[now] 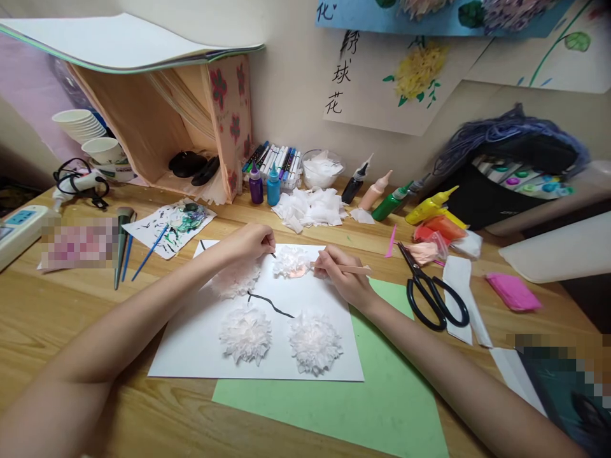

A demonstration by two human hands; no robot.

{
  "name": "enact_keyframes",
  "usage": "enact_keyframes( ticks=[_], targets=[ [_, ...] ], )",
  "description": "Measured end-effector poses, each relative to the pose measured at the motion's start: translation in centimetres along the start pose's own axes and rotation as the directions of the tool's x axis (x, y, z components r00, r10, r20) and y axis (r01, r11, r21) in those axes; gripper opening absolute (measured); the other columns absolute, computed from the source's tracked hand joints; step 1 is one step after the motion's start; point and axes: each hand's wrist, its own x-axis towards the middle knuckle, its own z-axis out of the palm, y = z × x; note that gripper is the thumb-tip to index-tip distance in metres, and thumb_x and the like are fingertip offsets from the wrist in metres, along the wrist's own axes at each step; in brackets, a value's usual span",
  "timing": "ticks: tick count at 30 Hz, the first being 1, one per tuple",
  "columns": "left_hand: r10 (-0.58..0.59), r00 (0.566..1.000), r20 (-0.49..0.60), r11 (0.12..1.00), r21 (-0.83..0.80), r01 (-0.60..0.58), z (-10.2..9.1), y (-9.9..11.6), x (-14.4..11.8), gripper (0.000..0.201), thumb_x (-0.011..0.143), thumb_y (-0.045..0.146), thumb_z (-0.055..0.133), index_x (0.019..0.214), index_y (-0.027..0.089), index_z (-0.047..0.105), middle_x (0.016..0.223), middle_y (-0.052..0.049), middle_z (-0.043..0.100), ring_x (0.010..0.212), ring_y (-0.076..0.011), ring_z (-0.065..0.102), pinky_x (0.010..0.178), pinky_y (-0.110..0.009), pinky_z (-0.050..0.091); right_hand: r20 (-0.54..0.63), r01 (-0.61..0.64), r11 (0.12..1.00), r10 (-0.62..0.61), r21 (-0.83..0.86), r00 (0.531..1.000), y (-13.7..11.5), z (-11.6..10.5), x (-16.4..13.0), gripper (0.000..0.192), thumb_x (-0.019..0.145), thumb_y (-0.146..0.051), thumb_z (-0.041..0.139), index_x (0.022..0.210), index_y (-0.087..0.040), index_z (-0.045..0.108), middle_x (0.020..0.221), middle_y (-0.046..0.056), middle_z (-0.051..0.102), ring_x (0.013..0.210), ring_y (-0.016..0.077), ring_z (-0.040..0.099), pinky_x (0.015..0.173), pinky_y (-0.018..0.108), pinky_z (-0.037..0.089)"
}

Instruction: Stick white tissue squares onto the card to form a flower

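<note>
A white paper sheet [200,346] lies on the wooden desk, partly over a green sheet [382,394]. Several fluffy white tissue flowers are stuck on it, joined by a black painted stem [270,303]. My right hand [341,273] grips a thin wooden-handled brush [351,269], whose tip touches the top flower [291,261], which shows a pale pink patch. My left hand [251,240] rests closed on the paper beside that flower, above another flower [236,280]. Two more flowers [245,335] [315,342] sit lower on the sheet.
Black scissors [432,292] lie right of the sheet. Paint bottles [391,202], a marker set [277,162], a tissue pile [310,208] and a bowl stand behind. Brushes [126,248] and a paint-smeared paper lie left. A power strip [16,232] sits at the left edge.
</note>
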Motion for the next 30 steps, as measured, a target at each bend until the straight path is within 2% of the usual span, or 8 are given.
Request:
enact_keyframes(
  ticks=[3,7,11,14,18,23,26,30],
  targets=[
    [0.001,1.000,-0.004,1.000,0.004,-0.001,0.06,-0.11,0.06,0.014,0.070,0.019,0.053,0.077,0.015,0.064,0.078,-0.002,0.069,0.068,-0.0134,0.059,0.058,-0.021,0.040,0.029,0.021,0.997,-0.019,-0.068,0.999,0.15,-0.02,0.31,0.037,0.092,-0.042,0.038,0.066,-0.019,0.052,0.064,-0.001,0.060,0.063,0.0124,0.057,0.062,0.025,0.039],
    [-0.009,1.000,-0.002,1.000,0.002,0.009,-0.07,-0.04,0.03,0.014,0.070,0.021,0.054,0.077,0.015,0.064,0.077,-0.002,0.069,0.068,-0.0134,0.059,0.058,-0.021,0.040,0.005,0.025,1.000,-0.025,-0.019,1.000,0.17,0.00,0.36,0.037,0.092,-0.043,0.039,0.066,-0.019,0.053,0.064,0.000,0.061,0.063,0.0130,0.059,0.062,0.025,0.041],
    [-0.029,1.000,0.003,1.000,0.013,0.029,-0.26,0.28,-0.02,0.014,0.071,0.023,0.054,0.078,0.015,0.064,0.077,-0.003,0.068,0.069,-0.0136,0.059,0.058,-0.021,0.040,-0.115,0.097,0.995,-0.098,-0.011,0.989,0.23,-0.09,-0.01,0.040,0.093,-0.041,0.038,0.063,-0.019,0.053,0.060,0.001,0.060,0.060,0.0127,0.058,0.060,0.025,0.040],
    [-0.036,0.999,0.004,0.999,0.027,0.036,-0.37,0.50,-0.04,0.014,0.071,0.023,0.054,0.077,0.015,0.064,0.076,-0.003,0.068,0.067,-0.0134,0.059,0.057,-0.021,0.039,-0.175,0.080,0.996,-0.073,0.033,0.982,0.34,-0.18,-0.13,0.041,0.093,-0.041,0.037,0.062,-0.019,0.053,0.056,0.000,0.058,0.055,0.0120,0.055,0.056,0.024,0.040],
    [-0.037,0.999,0.005,0.999,0.026,0.037,-0.45,0.62,-0.15,0.014,0.071,0.023,0.055,0.077,0.015,0.064,0.075,-0.003,0.068,0.066,-0.0134,0.058,0.057,-0.021,0.038,-0.142,0.078,0.996,-0.073,0.033,0.987,0.28,-0.28,-0.06,0.041,0.093,-0.042,0.037,0.062,-0.019,0.052,0.058,0.001,0.060,0.056,0.0122,0.056,0.056,0.024,0.040],
    [-0.021,1.000,0.005,1.000,0.009,0.021,-0.29,0.37,-0.12,0.012,0.072,0.022,0.055,0.076,0.015,0.064,0.075,-0.002,0.067,0.065,-0.0128,0.057,0.057,-0.021,0.038,-0.022,0.096,0.993,-0.098,-0.066,0.995,0.01,-0.34,0.05,0.039,0.093,-0.041,0.036,0.066,-0.019,0.053,0.064,0.001,0.062,0.063,0.0126,0.060,0.062,0.025,0.041],
    [-0.018,1.000,0.010,1.000,0.000,0.018,-0.18,0.06,0.06,0.011,0.071,0.021,0.055,0.076,0.016,0.063,0.075,-0.002,0.067,0.065,-0.0128,0.057,0.057,-0.021,0.038,0.005,0.033,0.999,-0.033,-0.038,0.999,0.03,-0.16,0.17,0.038,0.092,-0.043,0.038,0.067,-0.019,0.053,0.065,0.000,0.062,0.064,0.0128,0.060,0.062,0.025,0.041],
    [-0.026,1.000,0.012,0.999,0.027,0.025,-0.65,0.50,-0.30,0.010,0.071,0.020,0.055,0.076,0.016,0.063,0.076,-0.002,0.067,0.066,-0.0134,0.057,0.057,-0.022,0.038,-0.014,-0.097,0.988,0.099,0.119,0.995,0.17,0.20,0.46,0.040,0.090,-0.049,0.038,0.068,-0.019,0.054,0.062,0.000,0.060,0.062,0.0123,0.059,0.059,0.024,0.043]
  ],
)
